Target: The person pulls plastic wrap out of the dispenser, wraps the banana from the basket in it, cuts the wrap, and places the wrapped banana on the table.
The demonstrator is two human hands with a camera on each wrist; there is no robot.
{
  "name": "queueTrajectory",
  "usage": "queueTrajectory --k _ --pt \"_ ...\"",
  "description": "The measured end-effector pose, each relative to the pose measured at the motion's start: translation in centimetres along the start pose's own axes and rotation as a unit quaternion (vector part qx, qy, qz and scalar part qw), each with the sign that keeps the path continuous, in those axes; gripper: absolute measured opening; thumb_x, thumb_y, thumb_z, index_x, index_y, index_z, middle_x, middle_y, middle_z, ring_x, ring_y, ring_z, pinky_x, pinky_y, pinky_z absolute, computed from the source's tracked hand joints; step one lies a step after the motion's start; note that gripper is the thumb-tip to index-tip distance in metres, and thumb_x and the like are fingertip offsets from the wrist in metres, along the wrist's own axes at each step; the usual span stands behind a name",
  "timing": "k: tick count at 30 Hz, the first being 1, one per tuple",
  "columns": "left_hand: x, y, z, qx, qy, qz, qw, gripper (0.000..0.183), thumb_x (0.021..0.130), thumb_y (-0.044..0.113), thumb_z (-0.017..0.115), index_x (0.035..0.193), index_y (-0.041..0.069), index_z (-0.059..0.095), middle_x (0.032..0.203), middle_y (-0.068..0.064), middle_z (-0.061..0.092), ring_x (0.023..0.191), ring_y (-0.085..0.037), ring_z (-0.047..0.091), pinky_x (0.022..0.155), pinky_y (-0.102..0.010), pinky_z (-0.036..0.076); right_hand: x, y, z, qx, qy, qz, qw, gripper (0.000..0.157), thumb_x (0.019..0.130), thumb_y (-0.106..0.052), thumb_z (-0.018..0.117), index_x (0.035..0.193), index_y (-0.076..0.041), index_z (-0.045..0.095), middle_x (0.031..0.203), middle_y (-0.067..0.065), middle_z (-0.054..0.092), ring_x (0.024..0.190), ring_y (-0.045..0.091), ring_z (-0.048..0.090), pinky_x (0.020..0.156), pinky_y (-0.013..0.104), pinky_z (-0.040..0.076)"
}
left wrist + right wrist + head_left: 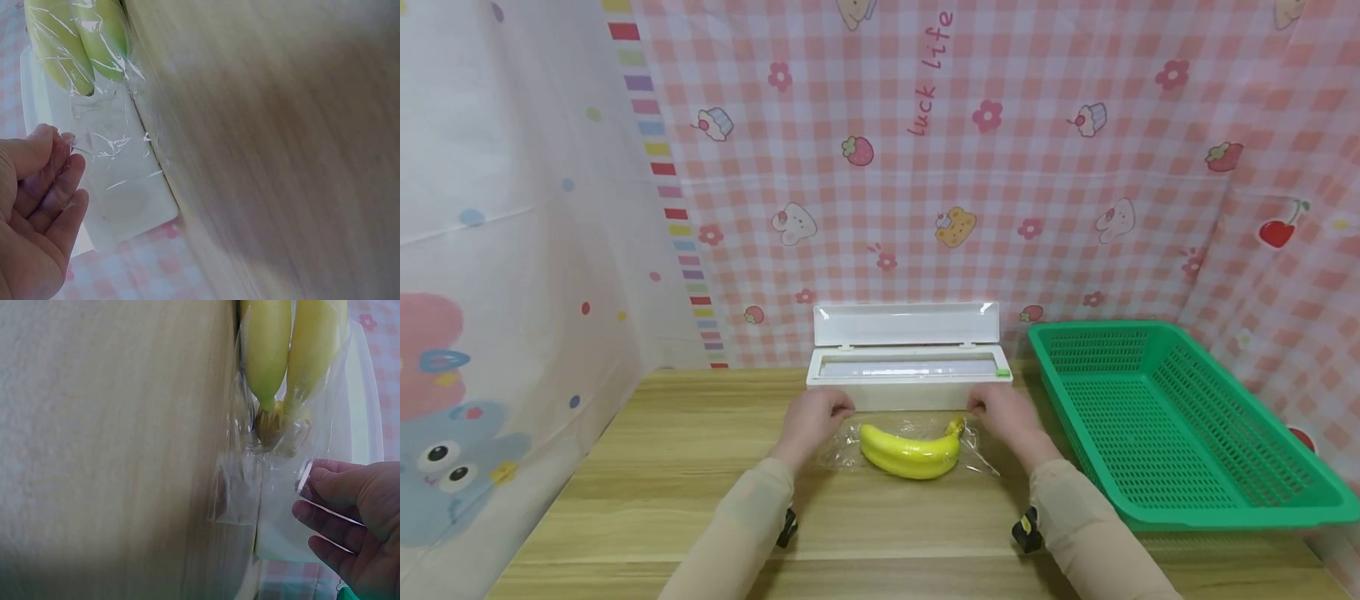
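A yellow bunch of bananas lies on the table with clear plastic wrap spread around and over it. My left hand pinches the wrap's edge between thumb and index finger, left of the bananas. On the other side, my right hand pinches the wrap near the stem end. In the right wrist view the brown stem shows through the film. Just behind both hands stands a white wrap dispenser box, its lid raised and a roll of film inside.
To the right sits a green plastic basket, with nothing in it. The wooden table meets a pink checked cloth at the back. A white patterned cloth hangs at the left.
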State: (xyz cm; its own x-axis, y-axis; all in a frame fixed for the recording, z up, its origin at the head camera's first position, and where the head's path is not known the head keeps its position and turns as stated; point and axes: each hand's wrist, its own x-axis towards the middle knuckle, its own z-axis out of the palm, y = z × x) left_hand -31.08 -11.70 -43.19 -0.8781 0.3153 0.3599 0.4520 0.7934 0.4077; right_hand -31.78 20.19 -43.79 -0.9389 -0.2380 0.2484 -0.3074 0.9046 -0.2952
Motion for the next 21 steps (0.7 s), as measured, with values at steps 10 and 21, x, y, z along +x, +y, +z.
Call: queueTrajectory --k 10,21 --pt "-0.4 0.15 -0.21 -0.003 -0.003 0.04 0.9992 0.006 0.082 0.01 0.078 0.081 0.014 0.075 0.082 0.004 0.071 0.08 -0.016 0.066 0.077 -0.036 0.055 -0.24 0.06 -0.04 0.002 -0.01 0.007 1.0 0.01 0.085 -0.005 0.073 0.082 -0.014 0.073 0.089 0.001 0.071 0.085 0.024 0.065 0.075 0.045 0.055" --pt "-0.98 0.46 -0.55 0.011 -0.019 0.092 0.9955 0.004 0.082 0.01 0.079 0.081 0.013 0.076 0.083 0.004 0.071 0.081 -0.015 0.065 0.077 -0.035 0.056 -0.46 0.39 0.29 -0.006 -0.005 -0.011 1.0 0.012 0.082 -0.004 0.074 0.077 -0.015 0.071 0.084 0.0 0.07 0.08 0.024 0.065 0.072 0.044 0.055"
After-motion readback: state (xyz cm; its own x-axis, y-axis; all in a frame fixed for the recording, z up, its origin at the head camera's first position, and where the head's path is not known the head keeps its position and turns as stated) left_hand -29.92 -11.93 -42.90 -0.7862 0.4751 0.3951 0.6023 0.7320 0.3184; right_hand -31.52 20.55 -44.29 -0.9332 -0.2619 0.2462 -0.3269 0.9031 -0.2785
